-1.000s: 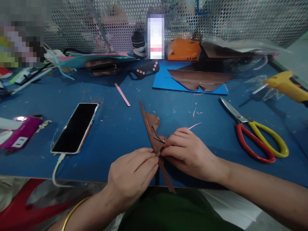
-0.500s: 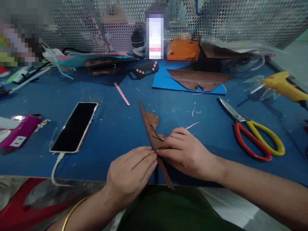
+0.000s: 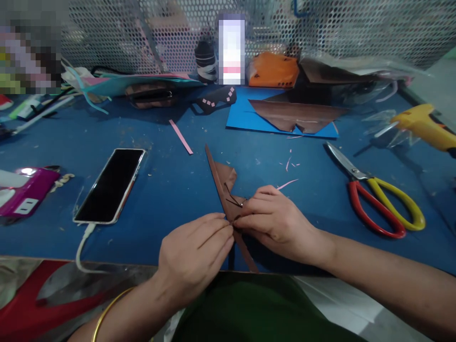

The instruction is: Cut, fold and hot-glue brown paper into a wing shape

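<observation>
Both hands meet at the near edge of the blue desk [image 3: 171, 185], over a brown paper piece [image 3: 224, 183]. The left hand [image 3: 194, 256] pinches the piece's lower part between thumb and fingertips, fingers drawn close together. The right hand [image 3: 276, 221] grips the same piece from the other side, fingers curled and narrow; its fingertips touch those of the left hand. The brown paper piece is folded, with one long narrow edge running from the desk surface down past the hands to the desk's front edge. A phone [image 3: 110, 185] lies face up to the left, a white cable plugged in. Scissors [image 3: 374, 194] with red and yellow handles lie well to the right. A yellow glue gun [image 3: 423, 126] sits at far right. Behind, another brown sheet [image 3: 295, 116] rests on a blue sheet [image 3: 242, 116].
</observation>
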Tool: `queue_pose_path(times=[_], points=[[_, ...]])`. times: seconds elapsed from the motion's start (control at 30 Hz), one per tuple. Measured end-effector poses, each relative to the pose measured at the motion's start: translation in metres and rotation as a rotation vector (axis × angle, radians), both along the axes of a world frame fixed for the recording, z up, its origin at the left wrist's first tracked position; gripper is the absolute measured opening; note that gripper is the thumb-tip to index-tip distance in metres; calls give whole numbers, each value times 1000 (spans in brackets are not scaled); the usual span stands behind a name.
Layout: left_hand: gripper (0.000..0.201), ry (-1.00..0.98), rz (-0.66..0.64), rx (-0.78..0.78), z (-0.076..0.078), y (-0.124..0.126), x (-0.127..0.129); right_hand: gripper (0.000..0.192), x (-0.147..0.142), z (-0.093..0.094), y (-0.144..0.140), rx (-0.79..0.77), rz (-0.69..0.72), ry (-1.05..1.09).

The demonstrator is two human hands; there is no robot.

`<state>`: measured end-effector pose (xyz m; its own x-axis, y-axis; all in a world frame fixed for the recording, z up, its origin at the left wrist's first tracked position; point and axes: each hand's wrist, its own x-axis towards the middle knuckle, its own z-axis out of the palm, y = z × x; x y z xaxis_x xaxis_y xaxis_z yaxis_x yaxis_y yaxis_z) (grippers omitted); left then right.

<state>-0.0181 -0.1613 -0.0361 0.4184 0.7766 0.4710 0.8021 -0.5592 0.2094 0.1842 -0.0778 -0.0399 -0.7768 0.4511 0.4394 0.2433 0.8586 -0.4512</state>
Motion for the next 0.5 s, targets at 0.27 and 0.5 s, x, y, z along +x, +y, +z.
queue_pose_path(times=[0.27, 0.5], points=[[13, -179, 27, -116, 3, 5, 5, 20, -4, 3, -1, -176, -54, -43], [14, -269, 123, -210, 4, 10, 11, 15, -5, 4, -8, -212, -198, -66]])
